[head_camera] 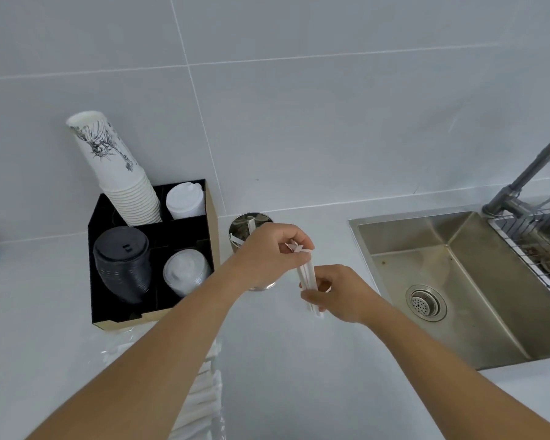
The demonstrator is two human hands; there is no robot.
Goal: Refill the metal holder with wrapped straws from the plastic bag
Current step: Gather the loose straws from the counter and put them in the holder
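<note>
A: Few wrapped straws (306,274) in your grip: left hand (269,254) pinches the tops, right hand (337,293) closes round the bottoms, just right of the metal holder (246,227).

B: They look light, bendy, slippery; you'd best hold mid-bundle. The plastic bag (200,395) lies near you on the surface.

Both hands grip a small bundle of wrapped straws (307,277) above the surface (283,360): left hand (269,255) at its top, right hand (340,293) lower, just beside the metal holder (240,228).
</note>
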